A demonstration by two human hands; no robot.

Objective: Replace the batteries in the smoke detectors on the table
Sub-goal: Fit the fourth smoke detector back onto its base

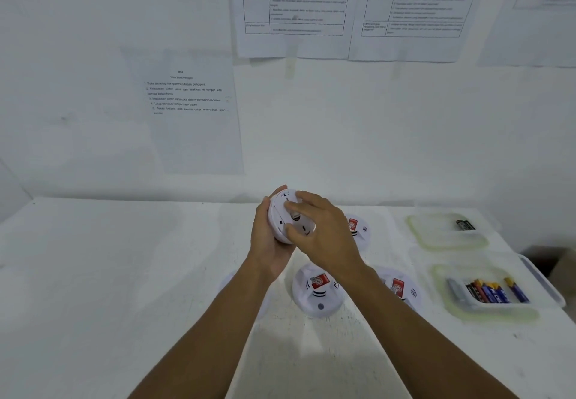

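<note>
I hold a round white smoke detector above the table, its back side turned toward me. My left hand cups it from the left and below, fingers curled round its rim. My right hand lies over its back, thumb and fingers curled onto the cover. Three more white detectors with red labels lie on the table: one near the front, one under my right forearm, one behind my right hand.
A clear tray at the right holds several batteries. Behind it a second clear tray holds one dark battery. Printed sheets hang on the wall behind the white table.
</note>
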